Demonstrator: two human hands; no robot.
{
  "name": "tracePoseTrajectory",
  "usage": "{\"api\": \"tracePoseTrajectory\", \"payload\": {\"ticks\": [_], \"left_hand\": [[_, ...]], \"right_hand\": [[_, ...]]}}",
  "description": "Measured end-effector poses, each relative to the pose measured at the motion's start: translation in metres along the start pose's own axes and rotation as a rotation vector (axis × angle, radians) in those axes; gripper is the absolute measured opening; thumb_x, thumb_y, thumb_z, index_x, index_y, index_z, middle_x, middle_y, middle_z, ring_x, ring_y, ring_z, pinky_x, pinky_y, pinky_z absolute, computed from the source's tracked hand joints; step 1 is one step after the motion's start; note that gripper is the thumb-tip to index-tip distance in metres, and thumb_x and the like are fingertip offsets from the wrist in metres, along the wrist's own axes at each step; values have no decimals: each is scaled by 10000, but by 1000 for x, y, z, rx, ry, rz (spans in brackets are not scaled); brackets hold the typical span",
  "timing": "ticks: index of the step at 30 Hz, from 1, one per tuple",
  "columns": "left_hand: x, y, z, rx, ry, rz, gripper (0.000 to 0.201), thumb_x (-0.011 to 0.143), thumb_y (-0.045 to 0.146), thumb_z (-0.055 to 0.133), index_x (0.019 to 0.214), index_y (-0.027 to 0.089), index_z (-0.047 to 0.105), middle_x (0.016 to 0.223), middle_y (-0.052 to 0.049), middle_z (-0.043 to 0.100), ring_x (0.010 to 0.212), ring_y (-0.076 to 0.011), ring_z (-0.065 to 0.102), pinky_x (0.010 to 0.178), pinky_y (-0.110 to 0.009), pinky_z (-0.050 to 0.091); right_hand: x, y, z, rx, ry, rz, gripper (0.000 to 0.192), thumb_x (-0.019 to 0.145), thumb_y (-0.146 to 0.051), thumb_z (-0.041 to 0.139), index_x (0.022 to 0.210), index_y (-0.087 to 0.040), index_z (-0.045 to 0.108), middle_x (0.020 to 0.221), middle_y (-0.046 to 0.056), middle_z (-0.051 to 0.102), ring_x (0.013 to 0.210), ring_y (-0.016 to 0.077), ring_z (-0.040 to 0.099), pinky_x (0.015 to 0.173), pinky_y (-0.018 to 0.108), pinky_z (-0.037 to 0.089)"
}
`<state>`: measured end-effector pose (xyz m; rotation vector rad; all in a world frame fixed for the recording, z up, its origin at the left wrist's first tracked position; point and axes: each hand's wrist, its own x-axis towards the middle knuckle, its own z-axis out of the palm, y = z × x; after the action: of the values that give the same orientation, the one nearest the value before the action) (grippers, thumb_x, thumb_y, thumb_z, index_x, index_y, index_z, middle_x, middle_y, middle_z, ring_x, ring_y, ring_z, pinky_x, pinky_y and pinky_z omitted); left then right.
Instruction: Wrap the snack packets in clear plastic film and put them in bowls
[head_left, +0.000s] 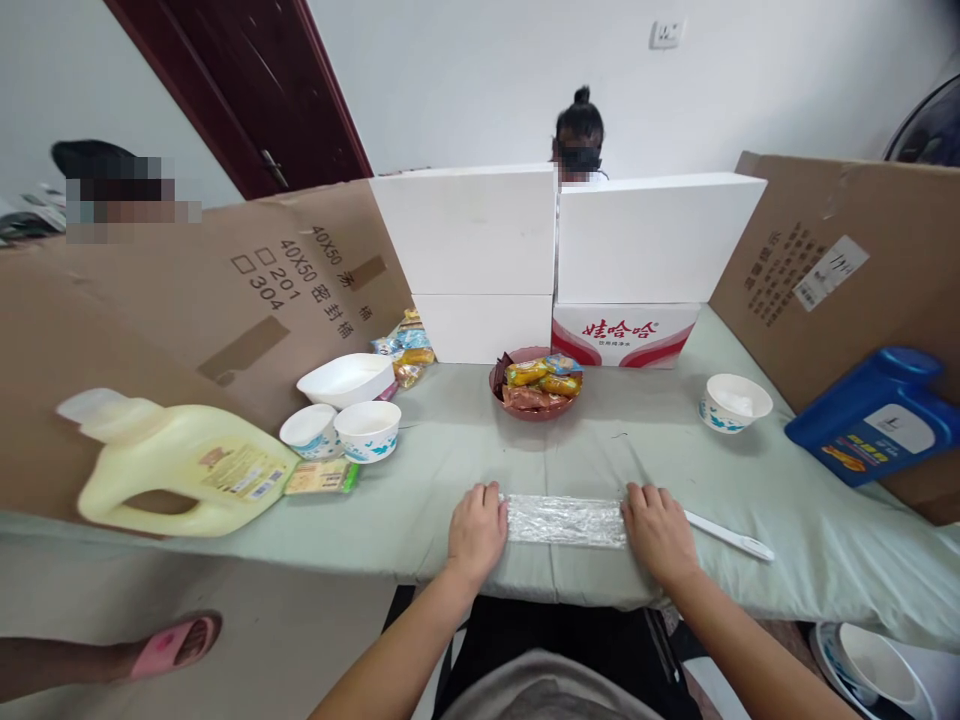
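Note:
A flat, crinkled strip of clear plastic film [565, 521] lies on the cloth near the table's front edge. My left hand [478, 530] has its fingers curled over the strip's left end. At the other end my right hand [660, 532] grips it, knuckles up. From beside my right hand a long white handle [731, 535] slants to the right; whatever lies at its hidden end cannot be made out. Beyond the strip stands a reddish bowl [536, 415] filled with wrapped snacks [541, 380].
On the left are a yellow jug [180, 470], white paper bowls [367, 430], a white dish [346, 380] and snack packets [322, 476]. A paper bowl [735, 402] and blue bottle [877, 415] occupy the right. White boxes [480, 235] and cardboard [300, 290] wall the table; people are beyond.

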<state>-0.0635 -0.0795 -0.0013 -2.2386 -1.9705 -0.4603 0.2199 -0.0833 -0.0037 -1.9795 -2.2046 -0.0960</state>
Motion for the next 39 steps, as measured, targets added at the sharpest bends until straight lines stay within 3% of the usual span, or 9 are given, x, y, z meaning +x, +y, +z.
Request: {"api": "tracePoseTrajectory", "payload": {"ticks": [4, 8, 15, 19, 23, 28, 34, 37, 39], "left_hand": [[-11, 37, 5, -116, 93, 249, 373, 934, 242, 426, 1285, 155, 518, 1300, -159, 548, 1224, -305, 489, 980, -473, 409], [-24, 46, 25, -119, -116, 353, 641, 923, 463, 447, 1469, 165, 297, 1515, -155, 324, 1405, -344, 250, 1083, -574, 263], [-29, -7, 22, -13, -130, 201, 725, 878, 596, 468, 1435, 142, 372, 1504, -197, 321, 1394, -387, 244, 1073, -594, 238], [-31, 28, 10, -92, -16, 226, 487, 923, 445, 458, 1307, 151, 510, 1263, -170, 541, 1157, -331, 493, 937, -483, 416], [-6, 64, 3, -117, -95, 208, 274, 924, 322, 476, 1077, 149, 623, 969, -108, 597, 920, -270, 547, 794, -418, 472], [18, 64, 5, -147, -69, 290, 313, 913, 281, 497, 1184, 145, 572, 1241, -155, 546, 1177, -328, 474, 985, -545, 371], [-41, 85, 20, -480, 91, 690, 708, 846, 613, 504, 1320, 90, 450, 1146, -194, 602, 1086, -321, 558, 934, -494, 454], [-61, 94, 26, -523, 89, 643, 440, 919, 370, 462, 1271, 107, 492, 1018, -159, 651, 994, -276, 603, 872, -446, 495], [-64, 91, 25, -575, 26, 654, 286, 913, 197, 403, 1133, 143, 577, 899, -114, 668, 908, -233, 621, 825, -396, 509]], "right_hand": [[-3, -23, 0, 73, 183, -328, 404, 952, -330, 415, 1311, -175, 514, 1342, 142, 535, 1301, 295, 405, 1066, 485, 292], [-10, -26, 21, 104, 6, -534, 601, 937, -462, 411, 1465, -188, 324, 1493, 110, 377, 1400, 281, 264, 1106, 516, 222], [-33, 40, 31, 86, -10, -336, 569, 943, -470, 403, 1436, -187, 373, 1484, 103, 393, 1392, 289, 287, 1091, 537, 248], [-22, 37, 18, 220, 12, -206, 413, 953, -351, 401, 1311, -180, 516, 1355, 109, 537, 1280, 256, 440, 1052, 451, 342], [-2, 25, 0, 343, -123, -36, 376, 830, -222, 525, 1198, -174, 589, 1156, 125, 627, 1088, 254, 562, 964, 398, 416], [-9, 24, -10, 418, -239, 38, 136, 750, -181, 522, 839, -211, 621, 761, 17, 654, 742, 175, 621, 695, 278, 465], [-57, 5, 2, 1017, -398, 354, 125, 770, -330, 505, 838, -229, 475, 646, -43, 578, 554, 127, 577, 512, 227, 432], [-68, -1, -4, 1253, -601, 386, 401, 755, -464, 562, 1067, -233, 464, 670, -49, 584, 513, 135, 576, 452, 231, 436], [-62, 1, -14, 1177, -570, 313, 463, 785, -513, 541, 1144, -227, 479, 745, -3, 630, 620, 174, 627, 513, 275, 491]]}}
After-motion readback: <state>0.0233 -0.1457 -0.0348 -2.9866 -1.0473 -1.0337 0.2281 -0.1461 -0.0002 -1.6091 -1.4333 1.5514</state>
